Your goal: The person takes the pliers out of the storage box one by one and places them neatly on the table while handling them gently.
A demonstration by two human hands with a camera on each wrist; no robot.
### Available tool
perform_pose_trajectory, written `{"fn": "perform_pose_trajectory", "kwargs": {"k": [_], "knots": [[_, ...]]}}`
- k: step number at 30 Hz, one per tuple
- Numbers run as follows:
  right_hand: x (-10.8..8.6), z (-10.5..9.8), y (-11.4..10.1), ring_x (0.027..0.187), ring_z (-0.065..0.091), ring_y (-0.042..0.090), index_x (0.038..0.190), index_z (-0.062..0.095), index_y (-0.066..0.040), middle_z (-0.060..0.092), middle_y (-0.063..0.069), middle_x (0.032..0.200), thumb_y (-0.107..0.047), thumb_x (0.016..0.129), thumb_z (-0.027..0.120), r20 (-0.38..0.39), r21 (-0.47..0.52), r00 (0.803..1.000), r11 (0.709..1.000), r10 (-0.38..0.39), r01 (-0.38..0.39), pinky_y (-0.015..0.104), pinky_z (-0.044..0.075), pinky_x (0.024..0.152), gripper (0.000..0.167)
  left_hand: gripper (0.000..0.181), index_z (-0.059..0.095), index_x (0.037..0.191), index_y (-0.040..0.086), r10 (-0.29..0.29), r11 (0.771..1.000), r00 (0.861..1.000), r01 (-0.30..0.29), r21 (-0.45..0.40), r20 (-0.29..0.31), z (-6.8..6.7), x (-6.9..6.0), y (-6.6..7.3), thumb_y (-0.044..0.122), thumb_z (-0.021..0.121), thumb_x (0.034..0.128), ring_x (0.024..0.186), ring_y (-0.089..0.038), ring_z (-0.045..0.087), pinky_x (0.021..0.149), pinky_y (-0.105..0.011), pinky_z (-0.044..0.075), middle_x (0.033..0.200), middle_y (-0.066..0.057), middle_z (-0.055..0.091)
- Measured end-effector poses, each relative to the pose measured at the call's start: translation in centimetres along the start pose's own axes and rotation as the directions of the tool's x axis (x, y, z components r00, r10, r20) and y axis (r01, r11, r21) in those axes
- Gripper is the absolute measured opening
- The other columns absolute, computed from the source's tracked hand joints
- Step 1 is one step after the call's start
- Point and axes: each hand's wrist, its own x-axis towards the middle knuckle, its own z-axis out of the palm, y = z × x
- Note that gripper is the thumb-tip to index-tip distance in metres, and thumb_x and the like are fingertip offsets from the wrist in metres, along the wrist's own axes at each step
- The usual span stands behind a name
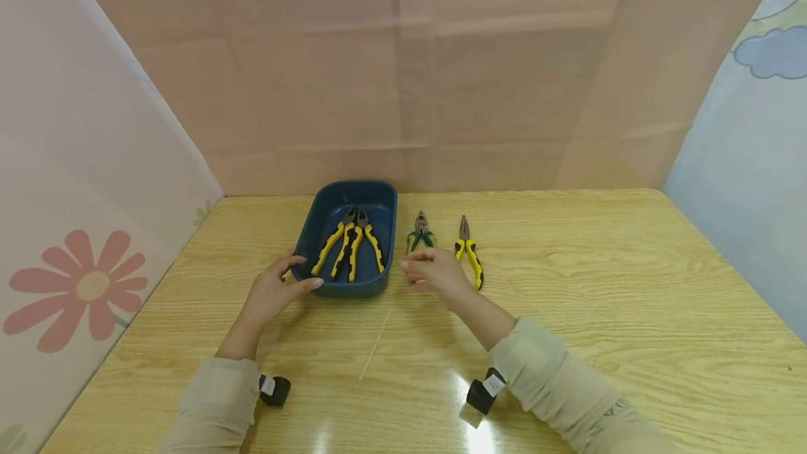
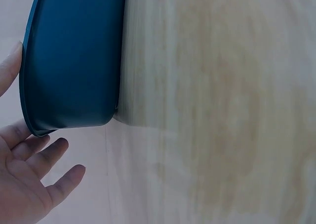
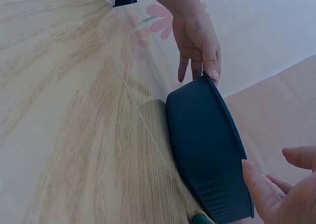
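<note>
A dark blue plastic basin [image 1: 350, 291] stands left of centre. Inside lie two pliers with yellow and black handles: one pair [image 1: 328, 251] on the left, another [image 1: 376, 247] beside it. My left hand [image 1: 272, 294] holds the basin's near left corner, thumb at the front rim and fingers at the side; in the left wrist view its other fingers [image 2: 58, 149] spread loosely. Just right of the basin hovers my right hand [image 1: 439, 275], fingers bent and nothing seen in them. It partly hides green-handled pliers [image 1: 421, 223]. Yellow-handled long-nose pliers [image 1: 476, 266] lie right of it.
A thin pale strip [image 1: 375, 343] lies on the wood-grain table [image 1: 599, 314] in front of the basin. Black devices sit at the left wrist [image 1: 275, 391] and right wrist [image 1: 484, 392]. A pinkish-brown backdrop [image 1: 441, 90] rises behind, with printed sheets at both sides.
</note>
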Motion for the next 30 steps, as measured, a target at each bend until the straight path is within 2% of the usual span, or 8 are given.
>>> {"fn": "perform_pose_trajectory", "kwargs": {"k": [9, 15, 30], "knots": [[-0.1, 0.6, -0.4, 0.092, 0.054, 0.039, 0.107, 0.051, 0.011, 0.054, 0.022, 0.1, -0.005, 0.083, 0.056, 0.036, 0.026, 0.999, 1.0, -0.008, 0.007, 0.045, 0.045, 0.075, 0.03, 0.077, 0.042, 0.124, 0.005, 0.008, 1.0, 1.0, -0.008, 0.01, -0.004, 0.0, 0.0, 0.0, 0.056, 0.06, 0.0697, 0.117, -0.043, 0.029, 0.086, -0.053, 0.034, 0.142, -0.009, 0.015], [0.0, 1.0, -0.5, 0.086, 0.057, 0.034, 0.108, 0.05, 0.011, 0.053, 0.025, 0.103, -0.005, 0.083, 0.056, 0.036, 0.041, 0.999, 0.999, -0.001, -0.001, 0.044, 0.046, 0.075, 0.031, 0.077, 0.043, 0.124, 0.005, 0.009, 1.0, 1.0, -0.009, -0.001, -0.004, 0.0, 0.1, 0.0, 0.056, 0.06, 0.0691, 0.118, -0.042, 0.026, 0.088, -0.053, 0.032, 0.142, -0.008, 0.015], [0.5, 2.1, -0.8, 0.078, 0.059, 0.026, 0.107, 0.051, 0.011, 0.057, 0.017, 0.092, -0.004, 0.083, 0.055, 0.035, 0.099, 0.999, 0.995, 0.016, -0.019, 0.044, 0.044, 0.078, 0.029, 0.076, 0.042, 0.124, 0.003, 0.009, 1.0, 1.0, -0.009, -0.004, -0.006, 0.0, -0.1, 0.2, 0.054, 0.061, 0.0705, 0.12, -0.041, 0.026, 0.09, -0.052, 0.031, 0.142, -0.011, 0.015]]}}
